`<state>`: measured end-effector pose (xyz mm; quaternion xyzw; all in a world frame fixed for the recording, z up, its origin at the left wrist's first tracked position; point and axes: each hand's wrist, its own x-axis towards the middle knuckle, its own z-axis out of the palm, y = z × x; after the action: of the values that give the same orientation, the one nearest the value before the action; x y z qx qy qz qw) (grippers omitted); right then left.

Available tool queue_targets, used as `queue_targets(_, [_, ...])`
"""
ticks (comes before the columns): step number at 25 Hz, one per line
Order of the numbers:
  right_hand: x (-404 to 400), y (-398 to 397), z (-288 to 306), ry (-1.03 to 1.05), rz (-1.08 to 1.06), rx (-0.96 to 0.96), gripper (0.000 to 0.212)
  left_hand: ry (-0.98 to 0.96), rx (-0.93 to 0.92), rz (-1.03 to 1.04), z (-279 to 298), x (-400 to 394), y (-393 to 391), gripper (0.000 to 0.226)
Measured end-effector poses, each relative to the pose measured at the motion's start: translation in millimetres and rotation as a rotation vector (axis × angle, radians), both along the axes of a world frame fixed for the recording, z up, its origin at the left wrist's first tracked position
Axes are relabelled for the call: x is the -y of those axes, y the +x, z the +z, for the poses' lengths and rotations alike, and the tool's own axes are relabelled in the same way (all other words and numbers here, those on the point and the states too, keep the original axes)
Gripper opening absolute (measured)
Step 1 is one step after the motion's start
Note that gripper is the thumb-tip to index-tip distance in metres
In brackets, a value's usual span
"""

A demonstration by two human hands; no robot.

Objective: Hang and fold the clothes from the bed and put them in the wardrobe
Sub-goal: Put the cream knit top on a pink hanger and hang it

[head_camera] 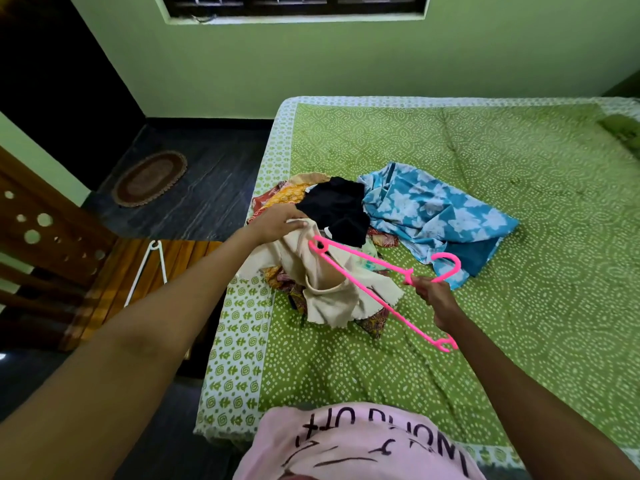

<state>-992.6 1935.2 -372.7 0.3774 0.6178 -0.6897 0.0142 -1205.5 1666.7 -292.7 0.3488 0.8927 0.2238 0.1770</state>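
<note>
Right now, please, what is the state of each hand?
Left hand: closed, gripping the cream garment at its top edge.
Right hand: closed, pinching the pink hanger near its hook.

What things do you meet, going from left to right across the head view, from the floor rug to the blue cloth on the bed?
Oval rug → white hanger on the wooden surface → left hand on the cream garment → black garment → right hand holding the pink hanger → blue floral cloth.
</note>
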Motion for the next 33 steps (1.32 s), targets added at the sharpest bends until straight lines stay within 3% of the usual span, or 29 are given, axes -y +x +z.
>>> queue_targets(7, [9.1, -12.9, 3.1, -0.022, 0.068, -0.021, 0.017, -0.056, -0.061, -0.05, 12.0, -10.7, 5.6, 0.031])
queue_targets(17, [-2.3, -28.9, 31.4, -0.018, 0.085, -0.092, 0.02, -0.255, -0.434, -0.216, 66.3, -36.5, 16.6, 0.032])
queue_targets(24, [-16.0, -45.8, 63.3, 0.073, 0.119, -0.152, 0.016, -0.153, -0.443, -0.025, 68.4, -31.3, 8.6, 0.033])
queue_targets(30, [-16.6, -41.5, 33.8, -0.106, 0.071, -0.048, 0.023, -0.178, -0.259, -0.139, 92.2, -53.9, 10.7, 0.034])
queue_targets(33, [-13.9, -44.6, 47.9, -0.059, 0.102, -0.074, 0.024, -0.233, -0.363, -0.146, 101.0, -55.1, 15.2, 0.033])
